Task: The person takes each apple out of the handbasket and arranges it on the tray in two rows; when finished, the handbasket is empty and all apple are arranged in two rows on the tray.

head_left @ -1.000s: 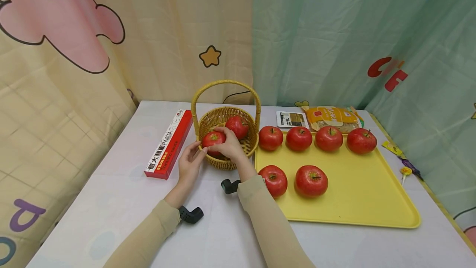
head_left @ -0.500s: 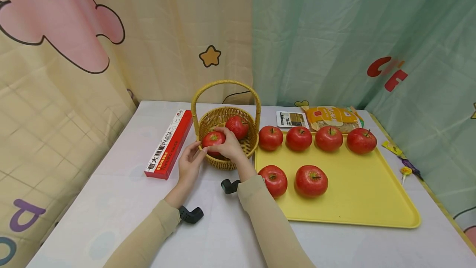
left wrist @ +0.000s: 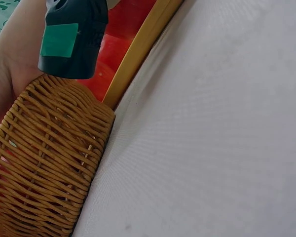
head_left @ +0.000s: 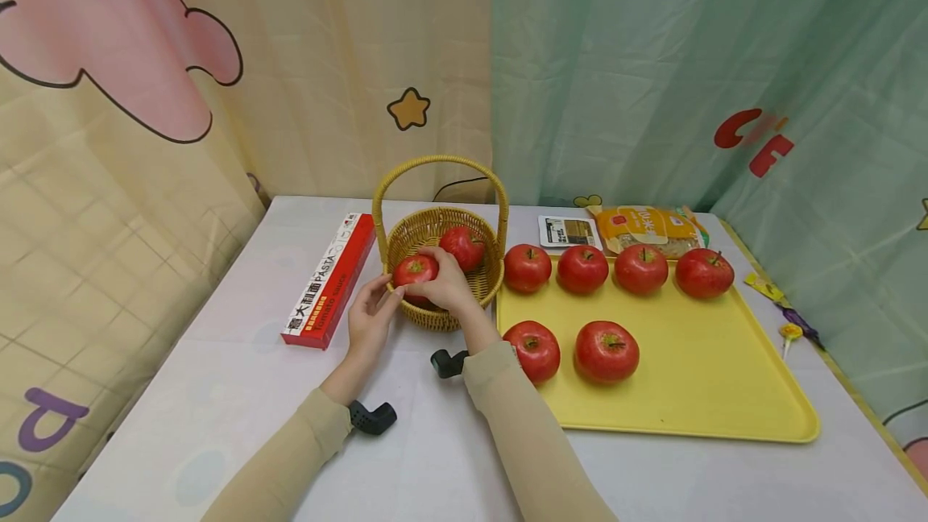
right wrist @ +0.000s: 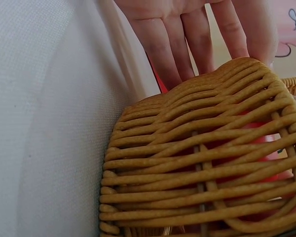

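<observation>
A red apple (head_left: 416, 268) sits at the left front of the wicker basket (head_left: 487, 288). My right hand (head_left: 449, 288) grips this apple from the right, fingers over its far side and thumb across its front. My left hand (head_left: 368, 321) is at the basket's left rim, its fingertips by the apple and its thumb close to the right thumb. Fairly straight fingers (right wrist: 197, 37) reach over the rim in the right wrist view, their tips hidden by the weave. A second red apple (head_left: 462, 248) lies at the back of the basket.
A yellow tray (head_left: 696, 369) on the right bears several red apples (head_left: 607, 352). A red and white pasta box (head_left: 329, 280) lies left of the basket. At the back are a white packet (head_left: 569, 232) and an orange bag (head_left: 645, 230). A lollipop (head_left: 790, 335) lies near the right edge.
</observation>
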Motion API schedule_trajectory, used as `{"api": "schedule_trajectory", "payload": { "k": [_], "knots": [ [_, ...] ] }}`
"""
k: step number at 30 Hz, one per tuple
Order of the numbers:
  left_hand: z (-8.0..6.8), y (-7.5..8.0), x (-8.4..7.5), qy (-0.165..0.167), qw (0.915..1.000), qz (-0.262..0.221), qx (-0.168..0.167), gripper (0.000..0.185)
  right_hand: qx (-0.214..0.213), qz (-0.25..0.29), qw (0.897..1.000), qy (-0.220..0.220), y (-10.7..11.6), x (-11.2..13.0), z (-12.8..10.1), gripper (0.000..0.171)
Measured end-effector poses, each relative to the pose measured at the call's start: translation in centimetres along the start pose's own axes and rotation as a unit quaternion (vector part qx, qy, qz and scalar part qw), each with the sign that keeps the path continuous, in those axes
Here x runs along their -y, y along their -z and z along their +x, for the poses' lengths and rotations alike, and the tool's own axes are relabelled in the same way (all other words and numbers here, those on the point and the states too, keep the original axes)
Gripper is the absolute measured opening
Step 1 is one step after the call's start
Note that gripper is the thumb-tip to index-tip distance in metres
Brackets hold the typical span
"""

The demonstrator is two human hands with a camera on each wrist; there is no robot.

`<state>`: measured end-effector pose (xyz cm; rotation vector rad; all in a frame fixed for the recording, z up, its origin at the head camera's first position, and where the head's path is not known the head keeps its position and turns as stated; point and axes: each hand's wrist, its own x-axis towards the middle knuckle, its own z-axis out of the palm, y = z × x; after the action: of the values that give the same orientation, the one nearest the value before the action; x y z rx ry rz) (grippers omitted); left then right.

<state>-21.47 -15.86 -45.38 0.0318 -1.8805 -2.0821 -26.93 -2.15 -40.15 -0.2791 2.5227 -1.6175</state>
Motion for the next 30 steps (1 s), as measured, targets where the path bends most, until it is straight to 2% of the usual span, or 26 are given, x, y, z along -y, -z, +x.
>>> {"api": "schedule_trajectory", "payload": {
  "k": [6, 12, 16, 19, 24, 27, 30],
  "knots": [
    [0.1, -0.3, 0.1, -0.007, 1.0, 0.0, -0.005, 0.038, -0.023, -0.021, 0.999, 0.021, 0.1, 0.1, -0.2, 0.069],
    [-0.1, -0.1, 0.1, -0.001, 0.9996, 0.023, -0.014, 0.038, -0.086, -0.061, 0.993, 0.056, -0.2, 0.3, -0.9, 0.066],
    [-0.2, 0.0, 0.1, 0.002, 0.9994, 0.032, -0.013, 0.04, -0.104, -0.063, 0.99, 0.07, 1.1, 0.9, -1.9, 0.067],
    [-0.1, 0.0, 0.0, -0.003, 0.9998, 0.02, -0.008, 0.04, -0.096, -0.045, 0.992, 0.073, 3.7, 2.0, -3.4, 0.067],
    [0.1, 0.0, 0.1, 0.0, 1.0, 0.005, -0.007, 0.038, -0.068, -0.021, 0.995, 0.068, 9.6, 3.8, -7.0, 0.069],
    [0.1, 0.0, 0.1, 0.005, 1.0, 0.001, -0.005, 0.038, -0.058, -0.016, 0.995, 0.08, 13.4, 3.7, -9.6, 0.071],
    [0.1, 0.1, 0.1, 0.008, 1.0, -0.004, -0.003, 0.04, -0.061, -0.013, 0.994, 0.085, 17.3, 2.6, -11.8, 0.072]
  ]
}}
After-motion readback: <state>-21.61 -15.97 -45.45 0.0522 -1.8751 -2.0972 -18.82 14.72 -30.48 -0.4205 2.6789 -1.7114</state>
